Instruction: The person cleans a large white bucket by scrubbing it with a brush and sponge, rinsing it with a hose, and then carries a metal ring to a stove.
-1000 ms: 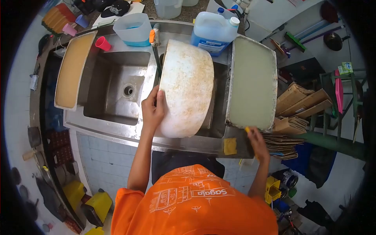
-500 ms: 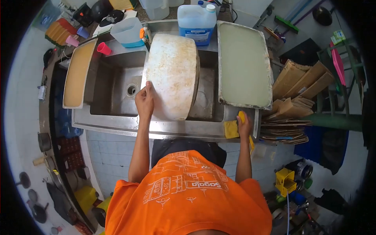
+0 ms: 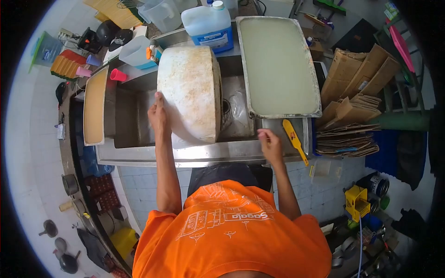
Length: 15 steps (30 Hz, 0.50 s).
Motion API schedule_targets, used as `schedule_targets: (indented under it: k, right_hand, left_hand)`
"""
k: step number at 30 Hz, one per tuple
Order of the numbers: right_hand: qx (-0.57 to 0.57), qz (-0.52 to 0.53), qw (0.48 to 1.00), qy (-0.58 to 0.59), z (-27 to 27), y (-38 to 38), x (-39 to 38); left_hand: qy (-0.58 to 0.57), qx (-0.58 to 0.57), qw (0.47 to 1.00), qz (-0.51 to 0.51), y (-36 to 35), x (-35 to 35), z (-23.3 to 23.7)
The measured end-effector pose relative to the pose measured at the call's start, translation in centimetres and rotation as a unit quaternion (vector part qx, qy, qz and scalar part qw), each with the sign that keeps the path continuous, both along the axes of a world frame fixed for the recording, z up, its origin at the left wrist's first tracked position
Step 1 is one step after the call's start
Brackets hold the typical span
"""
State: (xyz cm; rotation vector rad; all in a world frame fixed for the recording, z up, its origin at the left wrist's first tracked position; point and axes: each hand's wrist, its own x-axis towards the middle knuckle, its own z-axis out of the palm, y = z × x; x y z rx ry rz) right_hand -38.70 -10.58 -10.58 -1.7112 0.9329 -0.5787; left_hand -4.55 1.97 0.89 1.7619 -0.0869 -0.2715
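A large white rounded tub (image 3: pixel 189 95), stained brown, is tilted over the double sink (image 3: pixel 132 134) and covers part of it. My left hand (image 3: pixel 159 115) grips its left edge, thumb on the outer face and the other fingers partly hidden. My right hand (image 3: pixel 270 145) is above the sink's front ledge, right of the tub and apart from it. Its fingers are curled together; whatever they may hold is hidden. A yellow brush-like tool (image 3: pixel 295 141) lies on the ledge to the right of that hand. The yellow sponge cannot be seen.
A tray of pale greenish liquid (image 3: pixel 280 69) stands at the right, and a tray of tan contents (image 3: pixel 95 109) at the left. Behind the tub are a blue-liquid jug (image 3: pixel 208 30), a faucet (image 3: pixel 153 52) and a red cup (image 3: pixel 118 75). Folded cardboard (image 3: pixel 352 111) is stacked at right.
My right hand has let go of the yellow tool and moved left. The yellow sponge has dropped out of sight. My left hand still grips the tub, and the view has shifted.
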Motion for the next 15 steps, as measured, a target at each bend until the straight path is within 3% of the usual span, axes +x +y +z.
schedule_targets:
  k: [3, 7, 10, 13, 14, 15]
  right_hand:
    - [0.038, 0.080, 0.995, -0.045, 3.3, 1.4, 4.2]
    - [-0.001, 0.119, 0.991, -0.053, 2.7, 0.9, 9.4]
    - [0.214, 0.068, 0.973, -0.054, -1.2, 0.1, 13.0]
    - [0.278, 0.086, 0.948, -0.127, -2.5, 0.4, 15.2]
    - [0.404, 0.059, 0.893, -0.190, -3.3, 0.7, 15.8]
    - [0.404, 0.072, 0.894, -0.179, -4.0, 1.1, 15.9]
  left_hand:
    - [0.039, 0.021, 0.999, -0.012, -1.4, 0.3, 1.7]
    - [0.083, -0.005, 0.992, -0.091, -2.4, 1.1, 2.1]
    - [0.100, -0.020, 0.993, -0.067, -2.7, 1.4, 3.8]
    - [0.122, -0.033, 0.990, -0.070, -1.4, 2.3, 3.4]
    - [0.114, -0.035, 0.986, -0.116, -0.7, 2.6, 3.0]
    - [0.105, -0.039, 0.980, -0.162, 0.1, 2.7, 2.6]
